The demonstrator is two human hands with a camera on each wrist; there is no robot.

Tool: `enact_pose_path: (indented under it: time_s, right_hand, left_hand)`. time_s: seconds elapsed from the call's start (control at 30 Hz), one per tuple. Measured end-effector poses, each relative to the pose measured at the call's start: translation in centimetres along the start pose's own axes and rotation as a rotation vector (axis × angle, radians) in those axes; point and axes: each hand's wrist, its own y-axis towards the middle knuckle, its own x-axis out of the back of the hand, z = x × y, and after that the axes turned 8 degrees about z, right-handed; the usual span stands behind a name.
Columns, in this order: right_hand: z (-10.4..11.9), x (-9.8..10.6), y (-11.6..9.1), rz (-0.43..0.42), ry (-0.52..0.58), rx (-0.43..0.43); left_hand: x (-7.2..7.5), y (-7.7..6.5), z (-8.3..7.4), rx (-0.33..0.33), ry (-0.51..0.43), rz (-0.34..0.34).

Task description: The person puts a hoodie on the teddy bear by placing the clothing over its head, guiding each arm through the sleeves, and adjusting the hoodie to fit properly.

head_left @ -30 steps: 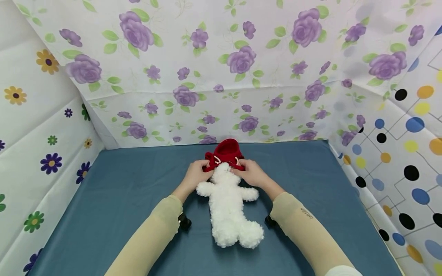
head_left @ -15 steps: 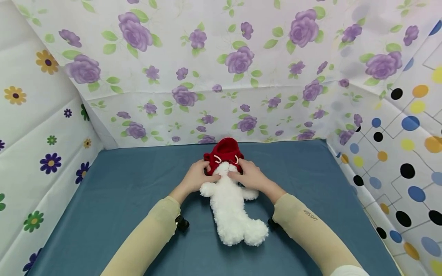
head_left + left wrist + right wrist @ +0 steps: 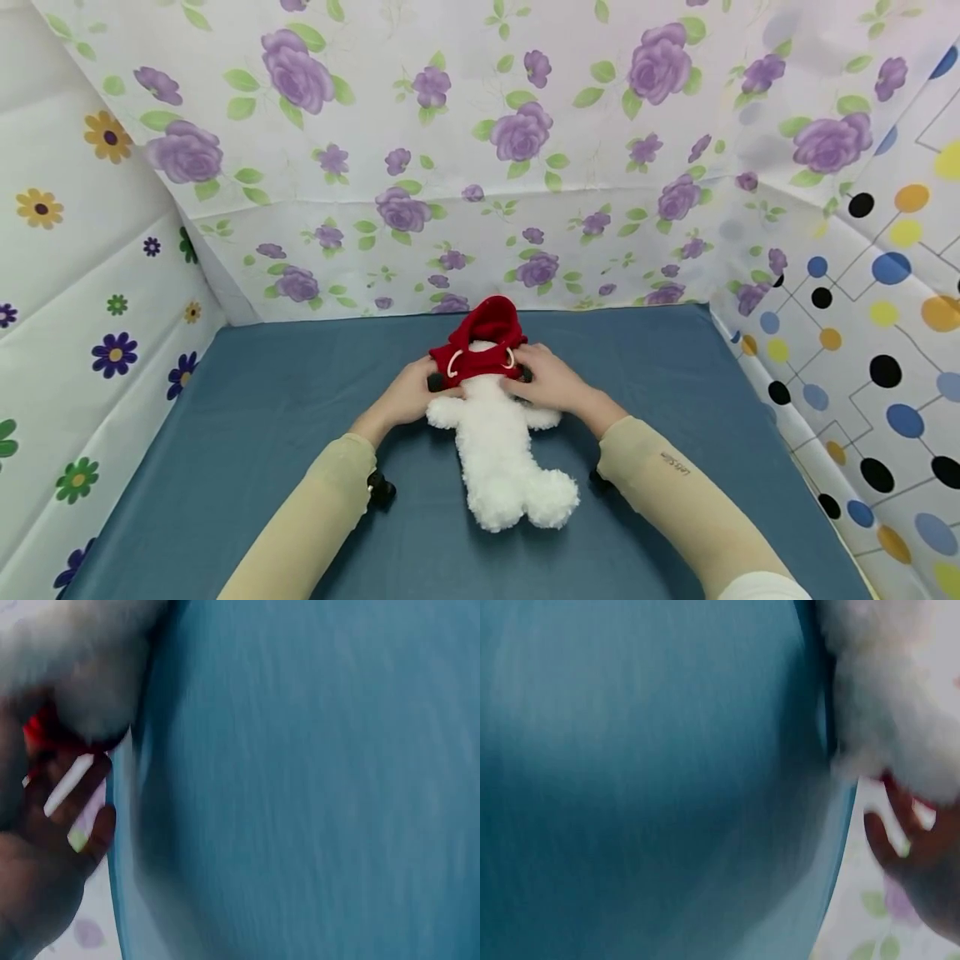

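Note:
In the head view a white fluffy plush toy (image 3: 495,454) lies on its back on the blue cloth, legs toward me. A small red hoodie (image 3: 486,362) with pale drawstrings is over its head, and some white plush shows inside the hood opening. My left hand (image 3: 403,395) grips the hoodie's left lower edge beside a dark round patch. On the other side, my right hand (image 3: 551,380) grips the right edge, thumb near the toy's neck. Both wrist views are blurred; each shows spread fingers by the white plush (image 3: 97,682) and a bit of red fabric (image 3: 46,729).
A blue cloth (image 3: 300,467) covers the table. Behind it hangs a white sheet with purple roses (image 3: 525,133). Patterned sheets, flowered on the left (image 3: 67,292) and dotted on the right (image 3: 892,367), stand at the sides.
The red hoodie has come down over the plush toy's head, its front now spread wider. My left hand has shifted slightly left and down; the right hand stays near the hoodie's right edge.

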Motion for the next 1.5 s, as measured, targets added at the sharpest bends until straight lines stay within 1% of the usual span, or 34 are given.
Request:
enact_pose_path:
  time_s: [0.03,0.1,0.17,0.2,0.3,0.37,0.43,0.53,0.6,0.67,0.7,0.77,0.8,0.9,0.97,1.0,1.03,1.13,1.17,1.23,1.27,1.37,1.4,1.5]
  right_hand:
    - [-0.5,0.3,-0.1,0.029,-0.007,0.023]
    - [-1.5,0.8,-0.2,0.085,-0.042,0.06]
    - [-2.2,1.0,-0.3,0.115,-0.104,0.084]
    - [-2.5,1.0,-0.3,0.117,-0.137,0.089]
    - [-3.0,0.6,-0.2,0.086,-0.189,0.101]
    - [-3.2,0.1,-0.1,0.052,-0.195,0.098]
    - [-3.1,-0.3,0.0,0.019,-0.188,0.084]
    - [-3.1,-0.9,0.3,-0.011,-0.19,0.052]
    - [-3.0,-1.1,0.5,-0.026,-0.193,0.04]
    - [-2.9,-1.3,0.6,-0.031,-0.207,0.033]
    - [-2.9,-1.3,0.6,-0.032,-0.222,0.032]
    - [-2.7,-1.4,0.7,-0.032,-0.238,0.03]
    - [-2.7,-1.5,0.8,-0.03,-0.248,0.027]
    - [-2.5,-1.8,0.9,-0.025,-0.267,0.009]
    - [-2.3,-2.0,0.9,-0.026,-0.263,-0.007]
    - [-2.2,-2.1,1.0,-0.026,-0.265,-0.016]
    - [-2.0,-2.2,1.0,-0.025,-0.264,-0.025]
    - [-1.5,-2.4,1.0,-0.02,-0.254,-0.057]
    - [-1.4,-2.4,1.1,-0.016,-0.243,-0.069]
    - [-1.0,-2.4,1.1,-0.009,-0.216,-0.089]
    - [-0.9,-2.5,1.2,-0.009,-0.203,-0.097]
    - [-0.5,-2.5,1.3,-0.027,-0.161,-0.107]
    - [-0.4,-2.5,1.3,-0.037,-0.158,-0.107]
    - [-0.2,-2.6,1.3,-0.065,-0.19,-0.113]
  left_hand:
    - [0.2,-0.1,0.2,-0.021,0.019,0.014]
    - [0.4,-0.1,0.7,-0.054,0.079,0.02]
    - [0.3,0.1,0.8,-0.073,0.15,0.001]
    - [0.1,0.2,0.8,-0.078,0.183,-0.018]
    - [-0.4,0.5,0.6,-0.071,0.258,-0.087]
    - [-0.7,0.7,0.5,-0.07,0.266,-0.123]
    - [-1.0,0.8,0.8,-0.073,0.262,-0.154]
    - [-1.5,1.2,2.2,-0.101,0.279,-0.197]
    - [-2.0,1.7,3.7,-0.102,0.302,-0.217]
    - [-2.6,2.2,5.0,-0.083,0.338,-0.23]
    - [-2.7,2.4,5.2,-0.057,0.353,-0.224]
    - [-3.1,2.7,6.1,-0.027,0.397,-0.223]
    - [-2.9,2.4,5.5,-0.018,0.426,-0.216]
    - [-2.6,1.9,4.0,-0.027,0.449,-0.216]
    - [-2.4,1.7,3.5,-0.064,0.476,-0.242]
    - [-2.3,1.5,3.1,-0.079,0.471,-0.256]
    - [-2.4,1.5,3.0,-0.087,0.448,-0.266]
    - [-2.3,1.2,2.2,-0.081,0.385,-0.269]
    - [-2.5,1.1,2.2,-0.069,0.363,-0.265]
    - [-2.4,0.7,1.4,-0.036,0.297,-0.246]
    - [-2.5,0.7,1.3,-0.025,0.286,-0.246]
    - [-2.7,0.8,1.1,0.016,0.289,-0.253]
    - [-2.5,0.7,0.4,0.036,0.278,-0.25]
    - [-2.7,0.7,-0.1,0.108,0.265,-0.236]
